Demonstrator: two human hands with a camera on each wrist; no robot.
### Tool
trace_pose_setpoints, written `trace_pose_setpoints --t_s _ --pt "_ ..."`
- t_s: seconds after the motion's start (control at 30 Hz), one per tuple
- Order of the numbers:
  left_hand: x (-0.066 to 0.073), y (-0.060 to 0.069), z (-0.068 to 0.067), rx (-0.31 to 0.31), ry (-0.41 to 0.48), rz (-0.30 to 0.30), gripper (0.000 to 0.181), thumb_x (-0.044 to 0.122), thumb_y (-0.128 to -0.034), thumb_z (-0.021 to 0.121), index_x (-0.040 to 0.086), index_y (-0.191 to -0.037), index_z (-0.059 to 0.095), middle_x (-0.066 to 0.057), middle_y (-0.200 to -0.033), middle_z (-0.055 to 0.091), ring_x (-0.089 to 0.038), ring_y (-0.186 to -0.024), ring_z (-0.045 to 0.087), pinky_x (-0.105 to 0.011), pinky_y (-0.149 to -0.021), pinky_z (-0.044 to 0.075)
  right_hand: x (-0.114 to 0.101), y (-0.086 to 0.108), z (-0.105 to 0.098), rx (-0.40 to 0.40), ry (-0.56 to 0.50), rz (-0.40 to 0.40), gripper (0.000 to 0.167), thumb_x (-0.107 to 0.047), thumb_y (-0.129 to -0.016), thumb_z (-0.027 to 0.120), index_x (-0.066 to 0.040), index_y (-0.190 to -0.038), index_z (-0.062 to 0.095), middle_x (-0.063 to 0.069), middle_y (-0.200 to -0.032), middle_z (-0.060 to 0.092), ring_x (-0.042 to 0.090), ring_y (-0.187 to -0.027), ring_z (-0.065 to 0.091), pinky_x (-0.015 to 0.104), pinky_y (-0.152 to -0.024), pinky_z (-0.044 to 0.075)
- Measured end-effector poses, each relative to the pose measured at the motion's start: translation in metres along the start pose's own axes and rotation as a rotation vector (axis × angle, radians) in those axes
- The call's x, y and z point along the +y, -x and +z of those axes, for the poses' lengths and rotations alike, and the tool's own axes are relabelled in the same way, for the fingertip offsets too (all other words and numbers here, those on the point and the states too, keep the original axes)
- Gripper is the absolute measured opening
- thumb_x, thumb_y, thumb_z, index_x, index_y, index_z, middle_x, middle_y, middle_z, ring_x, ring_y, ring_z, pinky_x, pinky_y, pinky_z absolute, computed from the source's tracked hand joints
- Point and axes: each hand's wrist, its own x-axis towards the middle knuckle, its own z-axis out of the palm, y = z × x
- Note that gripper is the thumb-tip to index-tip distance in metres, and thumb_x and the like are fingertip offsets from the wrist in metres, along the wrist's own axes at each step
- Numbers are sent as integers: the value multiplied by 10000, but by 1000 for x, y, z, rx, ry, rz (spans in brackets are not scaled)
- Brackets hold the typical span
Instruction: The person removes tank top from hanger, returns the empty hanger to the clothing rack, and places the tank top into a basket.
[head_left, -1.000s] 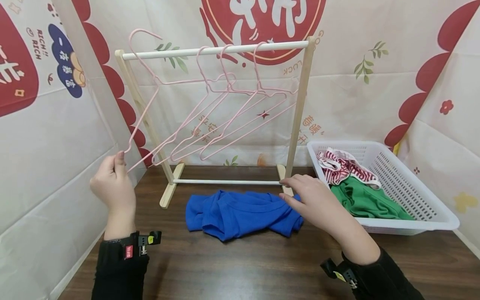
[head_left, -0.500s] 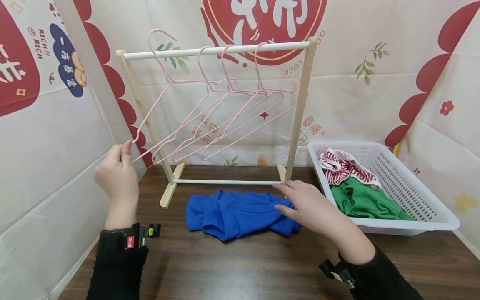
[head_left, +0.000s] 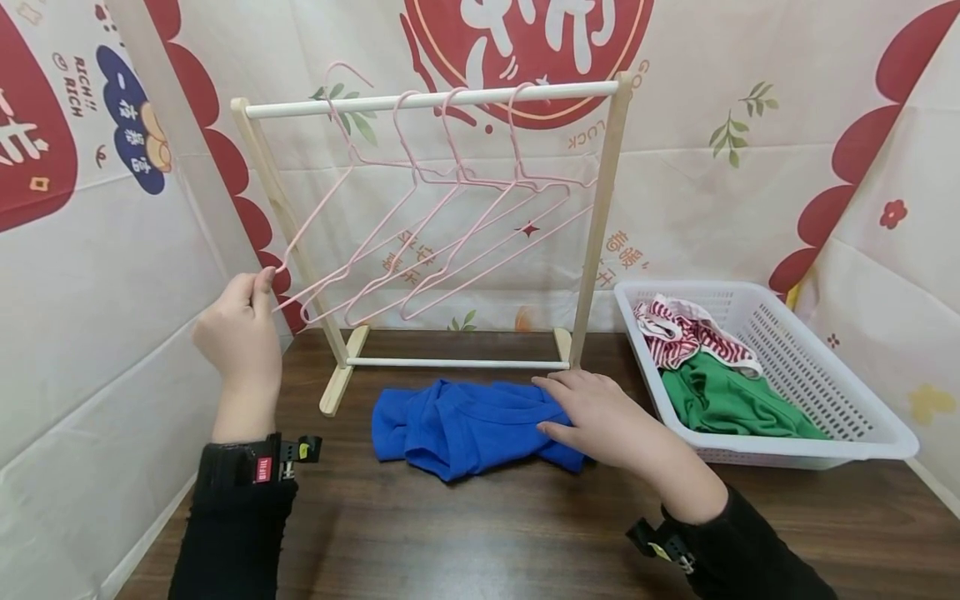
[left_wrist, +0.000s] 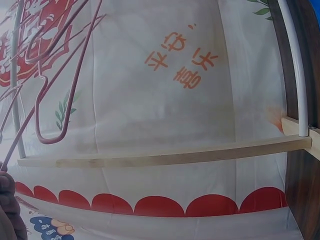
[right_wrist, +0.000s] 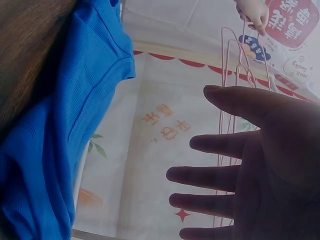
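In the head view my left hand (head_left: 242, 333) pinches the lower left end of a pink clothes hanger (head_left: 318, 208). This hanger is tilted, and its hook rises above the white rail of the rack (head_left: 360, 105); I cannot tell whether the hook touches the rail. Several more pink hangers hang along the rail to its right. On the table in front of the rack lies a bunched blue shirt (head_left: 465, 429). My right hand (head_left: 600, 417) is over the shirt's right end with its fingers spread; in the right wrist view the fingers (right_wrist: 210, 175) are straight and hold nothing.
A white basket (head_left: 862, 417) at the right contains a green garment (head_left: 735, 400) and a red-and-white striped one (head_left: 693, 333). The rack's wooden feet (head_left: 343, 371) stand on the dark wood table (head_left: 420, 533). Printed cloth walls (head_left: 750, 208) enclose the back and sides.
The hanger in my left hand has shifted right along the rail, its hook slightly lower now. My left hand has moved up and a bit right. My right hand has slid left over the shirt.
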Motion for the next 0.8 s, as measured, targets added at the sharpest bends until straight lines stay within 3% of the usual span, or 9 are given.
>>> trace_pose_setpoints --t_s 0.23,0.5,0.8 --pt "-3 0 4 -27 -14 13 476 403 -980 528 -26 -822 661 -200 -639 583 -300 -492 423 -364 -515 197 -2 -3 6 -13 8 4 624 -420 -927 639 -64 -1417 492 163 -1367 518 344 -1287 450 566 -1020 346" --pt "-5 4 7 -16 -35 33 458 396 -979 544 1 -761 622 -174 -578 527 -299 -465 384 -384 -492 175 -5 -3 9 -16 7 0 631 -423 -921 646 -66 -1419 491 159 -1367 518 338 -1294 448 574 -1031 333" --pt "-8 7 8 -41 -59 20 433 380 -983 546 -3 -815 653 -180 -577 532 -322 -459 388 -381 -485 190 -6 -3 10 -33 -7 -4 637 -425 -925 641 -70 -1429 479 164 -1374 509 338 -1297 440 575 -1030 331"
